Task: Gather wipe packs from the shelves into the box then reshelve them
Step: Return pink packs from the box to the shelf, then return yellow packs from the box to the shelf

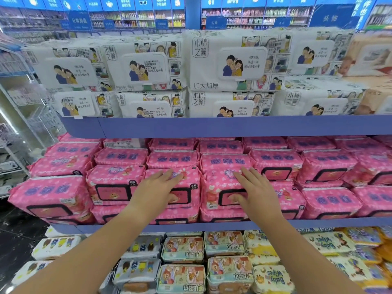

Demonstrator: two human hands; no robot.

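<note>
Progress is hard to fix: the left grip, a bare hand with fingers straight and open, lies flat on a pink wipe pack in the front row of the middle shelf. The neighbouring pink pack just beside it bears the right grip, likewise open and holding nothing. No box is in view and the pink rows look fully stocked, so I judge this either the very start of gathering or the last of reshelving; I cannot tell which.
</note>
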